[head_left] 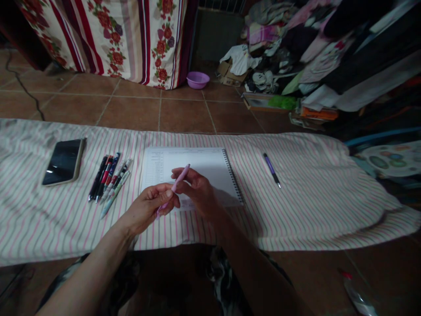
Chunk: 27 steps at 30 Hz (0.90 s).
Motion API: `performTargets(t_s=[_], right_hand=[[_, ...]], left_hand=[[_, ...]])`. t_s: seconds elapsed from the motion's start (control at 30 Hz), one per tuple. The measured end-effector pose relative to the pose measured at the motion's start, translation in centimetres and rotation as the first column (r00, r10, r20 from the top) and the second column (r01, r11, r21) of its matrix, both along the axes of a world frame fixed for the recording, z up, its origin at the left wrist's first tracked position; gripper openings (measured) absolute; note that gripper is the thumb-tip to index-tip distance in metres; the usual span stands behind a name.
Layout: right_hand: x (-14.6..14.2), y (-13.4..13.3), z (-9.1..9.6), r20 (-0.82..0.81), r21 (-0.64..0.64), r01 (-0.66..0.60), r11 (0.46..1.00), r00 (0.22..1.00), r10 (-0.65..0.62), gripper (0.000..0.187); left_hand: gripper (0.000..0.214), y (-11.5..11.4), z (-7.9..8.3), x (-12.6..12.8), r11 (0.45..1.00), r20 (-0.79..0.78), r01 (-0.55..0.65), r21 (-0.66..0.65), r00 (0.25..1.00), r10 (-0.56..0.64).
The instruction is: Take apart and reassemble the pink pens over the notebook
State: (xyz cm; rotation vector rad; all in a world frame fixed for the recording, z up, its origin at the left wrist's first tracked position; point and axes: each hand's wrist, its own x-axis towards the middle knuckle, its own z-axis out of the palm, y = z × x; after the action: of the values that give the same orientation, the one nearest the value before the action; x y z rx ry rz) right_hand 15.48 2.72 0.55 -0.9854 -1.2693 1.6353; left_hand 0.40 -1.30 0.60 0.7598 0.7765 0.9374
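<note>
Both my hands grip one pink pen (180,176) over the near edge of a spiral notebook (197,164). My left hand (149,208) pinches the pen's lower end. My right hand (197,188) closes its fingers round the upper part, and the pen's tip points up and to the right. The notebook lies open on a striped cloth (312,193) spread on the tiled floor. A row of several pens (110,180) lies left of the notebook. A single purple pen (271,170) lies to its right.
A dark phone (63,161) rests on the cloth at far left. Behind stand a floral-covered bed (108,35), a purple bowl (198,80) and a heap of clothes (296,48). A plastic bottle (357,294) lies on the floor at lower right.
</note>
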Motion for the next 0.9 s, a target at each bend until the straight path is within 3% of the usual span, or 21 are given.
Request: performTargets(t_s=[0.13,0.23,0.37,0.53,0.63,0.77,0.9], right_hand=[[0.42,0.09,0.33,-0.05,-0.019,-0.018,1.0,0.999,0.017,0.022],[0.26,0.13,0.25,-0.03,-0.052,0.009,0.999,1.0,-0.011,0.018],[-0.13,0.1,-0.13,0.045,-0.002,0.067,0.998,0.997,-0.066,0.023],[0.2,0.02,-0.14,-0.078,0.005,-0.033,0.999,0.996,0.033,0.031],[0.41,0.01,0.18,-0.077,-0.009,-0.075,0.997,0.994,0.074,0.026],[0.1,0.03,0.34,-0.041,-0.055,-0.011,0.998,0.999,0.009,0.016],[-0.19,0.06,-0.13,0.031,-0.02,0.032,0.999,0.999,-0.032,0.02]], left_hand=[[0.021,0.05,0.15,0.04,1.0,0.009,0.002,-0.011,1.0,-0.002],[0.022,0.0,0.06,0.11,1.0,-0.004,0.001,0.0,1.0,-0.001],[0.021,-0.08,-0.04,0.2,1.0,-0.008,-0.012,0.008,1.0,0.012],[0.02,-0.06,0.07,0.16,1.0,0.015,-0.013,-0.014,1.0,0.013],[0.019,-0.03,0.04,0.11,1.0,0.022,-0.003,-0.01,1.0,0.003],[0.019,0.01,-0.16,0.15,1.0,-0.003,0.003,0.014,1.0,-0.003],[0.02,-0.02,-0.19,0.2,1.0,-0.01,0.011,0.013,1.0,-0.011]])
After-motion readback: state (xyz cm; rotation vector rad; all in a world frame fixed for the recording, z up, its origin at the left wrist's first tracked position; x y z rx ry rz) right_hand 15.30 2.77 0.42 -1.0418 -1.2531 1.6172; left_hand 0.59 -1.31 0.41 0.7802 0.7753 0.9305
